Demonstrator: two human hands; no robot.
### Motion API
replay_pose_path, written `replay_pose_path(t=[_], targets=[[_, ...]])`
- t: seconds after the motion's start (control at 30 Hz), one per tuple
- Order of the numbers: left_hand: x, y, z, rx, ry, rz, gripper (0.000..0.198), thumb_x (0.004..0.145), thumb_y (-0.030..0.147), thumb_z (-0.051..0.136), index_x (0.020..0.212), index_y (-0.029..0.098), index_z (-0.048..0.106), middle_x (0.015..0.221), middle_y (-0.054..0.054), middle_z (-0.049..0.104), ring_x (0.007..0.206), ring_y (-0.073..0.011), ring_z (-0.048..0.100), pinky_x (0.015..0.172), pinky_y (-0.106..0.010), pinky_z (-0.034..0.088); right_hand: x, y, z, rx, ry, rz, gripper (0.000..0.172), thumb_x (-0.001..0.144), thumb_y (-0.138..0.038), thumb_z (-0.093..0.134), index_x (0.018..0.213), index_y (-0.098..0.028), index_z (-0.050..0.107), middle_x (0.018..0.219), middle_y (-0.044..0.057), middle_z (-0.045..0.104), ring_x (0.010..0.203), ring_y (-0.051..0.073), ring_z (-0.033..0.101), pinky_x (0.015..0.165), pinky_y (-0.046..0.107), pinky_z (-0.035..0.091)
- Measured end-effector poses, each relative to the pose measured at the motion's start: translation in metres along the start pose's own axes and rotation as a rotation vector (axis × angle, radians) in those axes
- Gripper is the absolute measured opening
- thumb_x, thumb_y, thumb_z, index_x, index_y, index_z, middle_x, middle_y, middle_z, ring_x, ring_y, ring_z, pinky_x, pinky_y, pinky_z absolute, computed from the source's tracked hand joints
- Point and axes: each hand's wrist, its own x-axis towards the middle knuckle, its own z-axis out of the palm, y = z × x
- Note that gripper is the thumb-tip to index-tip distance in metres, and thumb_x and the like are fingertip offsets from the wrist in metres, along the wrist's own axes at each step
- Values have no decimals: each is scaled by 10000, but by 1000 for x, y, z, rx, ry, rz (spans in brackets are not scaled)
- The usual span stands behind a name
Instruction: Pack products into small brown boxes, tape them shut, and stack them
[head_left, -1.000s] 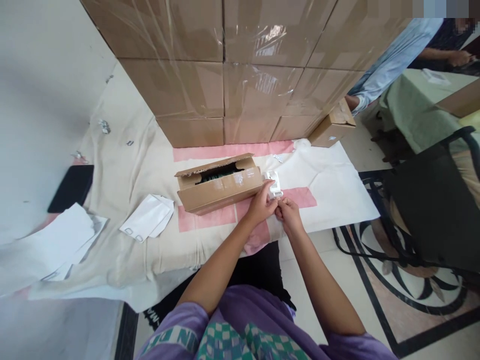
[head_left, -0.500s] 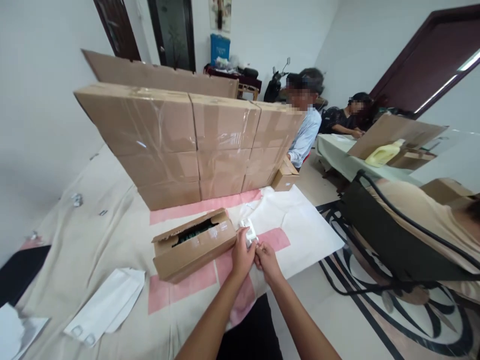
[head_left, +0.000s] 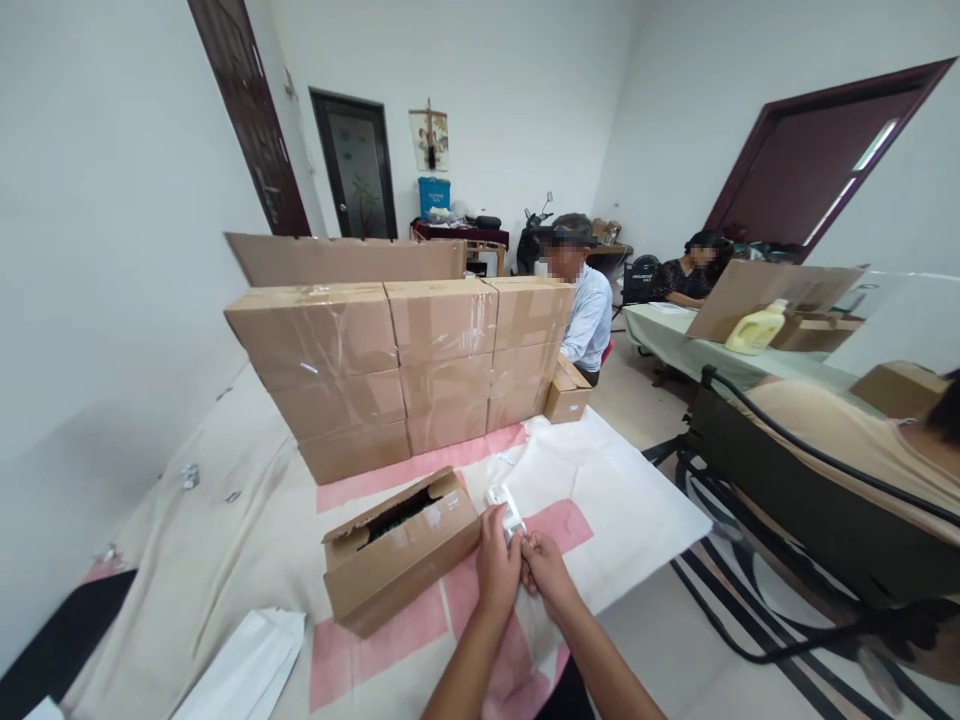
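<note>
Left hand (head_left: 499, 560), right hand (head_left: 546, 572) on packet (head_left: 504, 503), cream cloth (head_left: 225, 520), cartons (head_left: 397, 360), white walls (head_left: 525, 100)

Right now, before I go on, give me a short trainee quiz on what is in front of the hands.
1. True or false: the small carton beside the left hand is taped shut.
2. What do the left hand and the right hand hold between them? A) a yellow jug B) a small white packet C) a sheet of paper
3. Fill in: the wall of sealed cartons behind the small carton is ___ layers high.

Key: 1 false, its top flap stands open; 2 B; 3 three.
</note>
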Motion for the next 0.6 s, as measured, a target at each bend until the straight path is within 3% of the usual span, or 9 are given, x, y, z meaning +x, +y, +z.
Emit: replay_pose_path(t=[0.33,0.6], targets=[[-3,7,1,45,7,-16,473,916,191,472,1388,221,487,1476,-121,478,1398,-213,480,1150,-338,403,4,1,0,-87,25,-61,500,694,-713,568,616,-234,447,342,-31,506,261,82,383,332,192,227],[-3,12,-3,2,-12,-29,509,892,185,495,1399,221,462,1488,-120,483,1412,-222,461,1156,-344,389,7,4,0,-67,-4,-51,443,717,-656,563,657,-235,439,366,-27,522,265,80,380,330,180,226]])
